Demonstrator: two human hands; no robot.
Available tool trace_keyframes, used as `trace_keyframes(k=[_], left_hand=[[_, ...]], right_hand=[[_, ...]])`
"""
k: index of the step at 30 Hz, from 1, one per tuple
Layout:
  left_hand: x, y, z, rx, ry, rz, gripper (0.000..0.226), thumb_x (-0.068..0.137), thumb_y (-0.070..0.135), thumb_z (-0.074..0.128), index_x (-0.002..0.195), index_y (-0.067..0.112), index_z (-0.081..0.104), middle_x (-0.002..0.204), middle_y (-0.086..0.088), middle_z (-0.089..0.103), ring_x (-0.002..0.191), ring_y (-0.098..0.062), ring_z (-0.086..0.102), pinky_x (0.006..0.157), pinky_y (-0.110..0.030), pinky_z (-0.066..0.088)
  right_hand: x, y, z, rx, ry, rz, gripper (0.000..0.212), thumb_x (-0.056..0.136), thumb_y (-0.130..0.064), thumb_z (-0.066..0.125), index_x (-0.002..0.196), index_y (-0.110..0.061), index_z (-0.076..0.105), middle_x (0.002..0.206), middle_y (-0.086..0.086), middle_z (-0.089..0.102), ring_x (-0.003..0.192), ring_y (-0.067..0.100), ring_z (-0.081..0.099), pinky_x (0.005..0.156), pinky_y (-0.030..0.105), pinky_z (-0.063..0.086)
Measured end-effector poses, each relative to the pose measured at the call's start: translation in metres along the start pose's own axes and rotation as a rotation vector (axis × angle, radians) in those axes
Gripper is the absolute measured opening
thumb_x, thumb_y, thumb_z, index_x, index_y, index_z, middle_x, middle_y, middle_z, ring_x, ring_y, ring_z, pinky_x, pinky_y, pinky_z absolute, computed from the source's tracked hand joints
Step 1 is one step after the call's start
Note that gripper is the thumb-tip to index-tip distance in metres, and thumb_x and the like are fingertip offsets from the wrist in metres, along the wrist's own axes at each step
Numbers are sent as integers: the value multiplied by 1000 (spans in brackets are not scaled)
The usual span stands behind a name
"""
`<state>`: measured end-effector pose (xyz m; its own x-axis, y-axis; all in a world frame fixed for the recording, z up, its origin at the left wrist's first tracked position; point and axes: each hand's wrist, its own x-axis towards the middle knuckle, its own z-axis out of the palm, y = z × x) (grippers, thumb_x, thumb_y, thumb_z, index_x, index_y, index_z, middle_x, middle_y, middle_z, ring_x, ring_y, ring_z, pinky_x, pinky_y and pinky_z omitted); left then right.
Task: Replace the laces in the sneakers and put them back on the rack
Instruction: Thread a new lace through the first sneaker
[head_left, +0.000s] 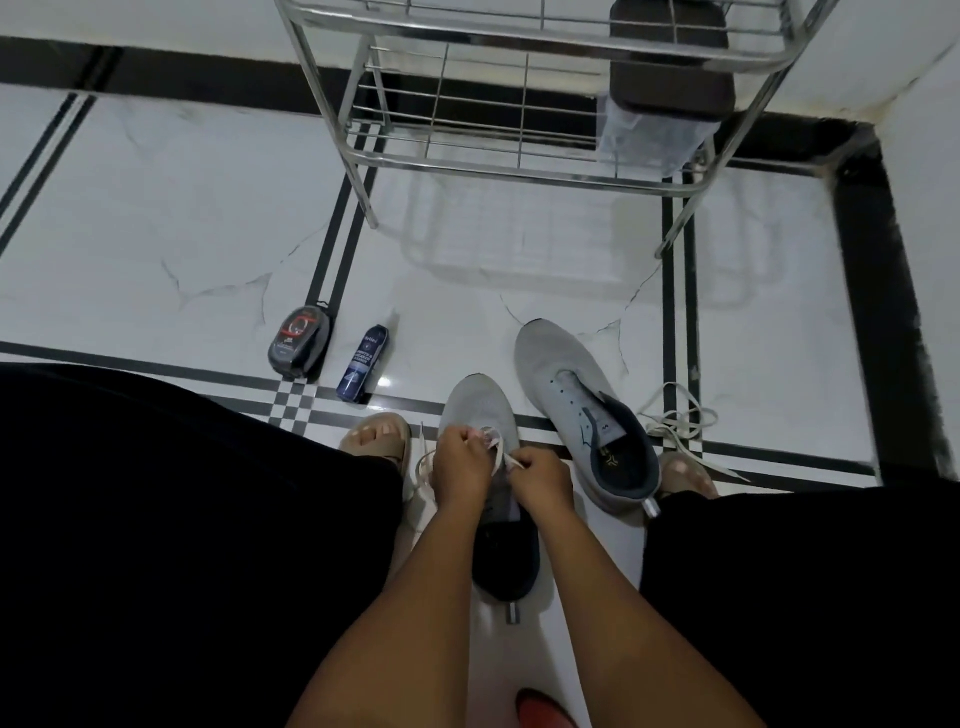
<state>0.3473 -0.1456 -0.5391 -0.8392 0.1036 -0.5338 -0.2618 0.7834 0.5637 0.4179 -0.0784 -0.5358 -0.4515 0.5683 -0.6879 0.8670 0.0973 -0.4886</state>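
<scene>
Left hand (460, 460) and right hand (540, 480) both pinch white lace (500, 453) over near grey sneaker (480, 410) on floor (156, 218) — second sneaker (566, 374) beside it, unlaced, loose lace (675, 421) just right. Metal rack (519, 171) beyond — dark block on its shelf.

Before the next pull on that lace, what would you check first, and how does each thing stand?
1. Both hands on the lace: left hand and right hand pinch the pale flat lace: ok.
2. Grey knit sneaker between the feet flat on the white tiled floor: ok.
3. Lace through the right eyelet: fingers hide it, cannot tell.
4. Second grey sneaker laced: eyelets bare, not ok.
5. Spare lace within reach: loose pale lace lies beside that sneaker: ok.
6. Room on the steel wire rack: left part of the lower shelf free, ok.
</scene>
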Motion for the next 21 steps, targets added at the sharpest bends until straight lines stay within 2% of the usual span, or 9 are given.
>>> trace_keyframes(k=[3,5,7,8,10,12,15,17,21], left_hand=[[-4,20,-6,-336,0,-36,12,99,19,41,96,15,51,89,0,65,87,-25,62,67,-28,41],[4,36,-16,-702,3,-130,10,100,17,40,93,17,48,76,2,66,72,-20,66,60,-27,48],[14,47,-36,-1030,48,-223,14,102,18,39,92,13,48,67,1,58,46,-8,54,43,-19,41],[19,52,-48,-1064,76,-220,15,101,19,41,91,13,50,67,2,54,40,-5,46,38,-16,33],[31,55,-61,-715,96,5,11,99,21,45,93,15,52,70,5,57,47,-7,45,44,-17,33],[32,56,-57,-101,-48,244,9,97,22,49,96,16,56,78,4,65,68,-12,58,58,-17,40],[20,33,-25,576,-379,211,21,91,19,57,107,8,65,110,-9,67,102,-27,63,84,-32,50],[8,14,-15,571,-363,153,25,90,21,56,110,13,67,119,-8,63,108,-27,60,89,-33,47],[0,5,-9,443,-218,141,22,90,19,54,105,17,70,106,-7,65,101,-25,61,77,-30,46]], right_hand=[[4,2,2,40,-4,17,22,89,-18,54,98,-22,74,102,2,71,95,24,64,74,27,47],[5,3,2,51,-6,18,24,90,-20,54,103,-23,73,106,3,71,97,24,64,75,26,47],[6,4,3,61,-5,15,21,90,-19,54,98,-22,73,102,4,71,95,25,64,74,27,48],[6,5,3,71,-9,16,20,90,-18,54,94,-23,73,100,4,71,93,25,64,75,29,50],[6,5,2,77,-14,16,21,91,-17,53,92,-23,73,98,4,70,92,26,64,76,31,51],[6,5,2,78,-16,17,22,90,-17,52,96,-23,73,101,5,71,93,26,64,75,30,49],[5,5,1,94,-9,40,22,90,-19,55,101,-24,74,103,4,71,92,25,64,70,27,47],[6,6,1,126,-8,51,20,89,-18,56,94,-23,75,97,4,72,89,25,65,72,31,49],[6,8,0,182,0,70,17,88,-20,59,94,-21,75,97,4,72,92,24,65,82,34,52]])
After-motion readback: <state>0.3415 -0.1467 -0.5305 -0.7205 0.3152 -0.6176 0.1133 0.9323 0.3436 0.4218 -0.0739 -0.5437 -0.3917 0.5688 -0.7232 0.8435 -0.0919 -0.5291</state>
